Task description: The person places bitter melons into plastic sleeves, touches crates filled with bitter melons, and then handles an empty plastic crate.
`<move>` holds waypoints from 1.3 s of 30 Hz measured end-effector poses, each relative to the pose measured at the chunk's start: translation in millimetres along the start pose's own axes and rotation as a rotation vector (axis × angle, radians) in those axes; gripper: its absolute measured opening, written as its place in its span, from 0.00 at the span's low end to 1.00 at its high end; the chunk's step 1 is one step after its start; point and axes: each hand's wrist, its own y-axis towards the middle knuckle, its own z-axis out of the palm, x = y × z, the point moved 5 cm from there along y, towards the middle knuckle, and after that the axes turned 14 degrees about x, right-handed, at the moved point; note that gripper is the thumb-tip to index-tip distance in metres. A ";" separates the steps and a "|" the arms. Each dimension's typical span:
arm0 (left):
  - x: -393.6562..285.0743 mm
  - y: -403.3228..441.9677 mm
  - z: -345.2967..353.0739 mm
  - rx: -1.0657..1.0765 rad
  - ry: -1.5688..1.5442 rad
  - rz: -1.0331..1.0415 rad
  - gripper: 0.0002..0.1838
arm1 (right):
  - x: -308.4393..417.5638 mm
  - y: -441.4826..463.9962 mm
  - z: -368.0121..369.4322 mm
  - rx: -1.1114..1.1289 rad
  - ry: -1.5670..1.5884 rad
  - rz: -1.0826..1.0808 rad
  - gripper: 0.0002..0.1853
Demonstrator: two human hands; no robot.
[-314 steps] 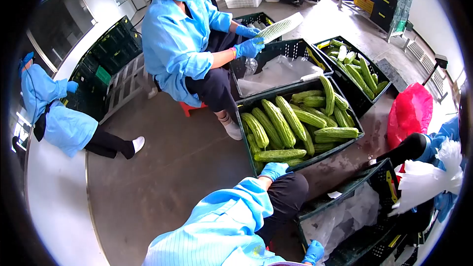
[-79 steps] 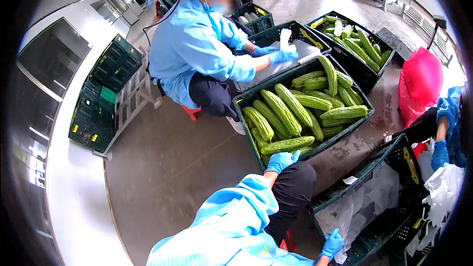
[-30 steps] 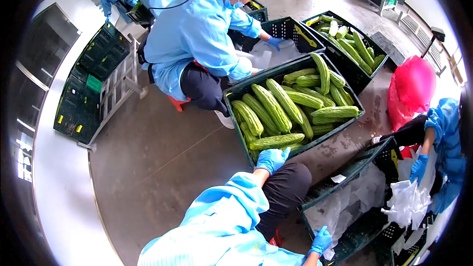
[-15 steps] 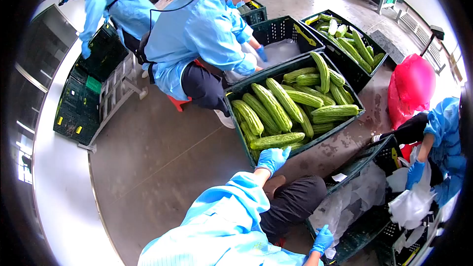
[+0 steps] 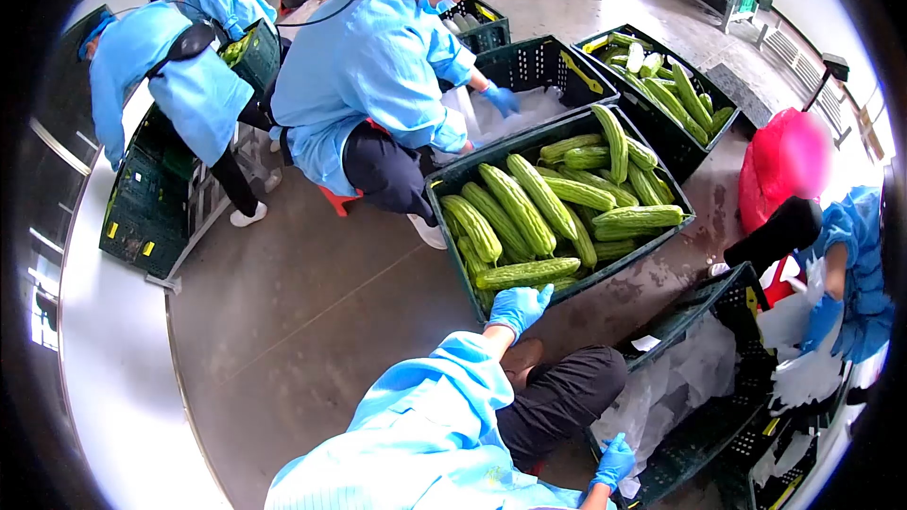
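Note:
Long, ridged bitter melons (image 5: 529, 204) fill a dark green crate (image 5: 605, 285) in front of me. My left hand (image 5: 518, 310), in a blue glove, is closed over this crate's near rim, thumb stretched along it, close to one bitter melon lying crosswise. At the lower right, my right hand (image 5: 614, 465), also gloved, is at the edge of another crate (image 5: 694, 458) lined with crumpled translucent plastic sheets (image 5: 685, 378). Its fingers are curled beside the plastic; what they hold, if anything, is hidden.
A seated co-worker (image 5: 364, 85) reaches into a plastic-lined crate (image 5: 567, 59). Behind stands another crate of bitter melons (image 5: 682, 94). At right, a person's gloved hand (image 5: 820, 321) is among white sheets beside a pink bag (image 5: 770, 165). Stacked crates (image 5: 146, 217) stand left.
At the left, one co-worker bends lower over the stacked crates, and another person appears behind with a crate of green produce. The right-hand person's glove has shifted among the sheets. My hands barely move.

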 end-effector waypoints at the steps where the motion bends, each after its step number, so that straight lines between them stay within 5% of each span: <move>1: 0.3 0.5 1.4 -0.001 -0.006 0.004 0.35 | -2.0 1.3 1.0 0.011 0.007 0.006 0.28; 39: 8.9 9.5 13.9 -0.017 0.027 0.003 0.37 | -10.0 8.3 1.9 0.065 -0.177 0.048 0.28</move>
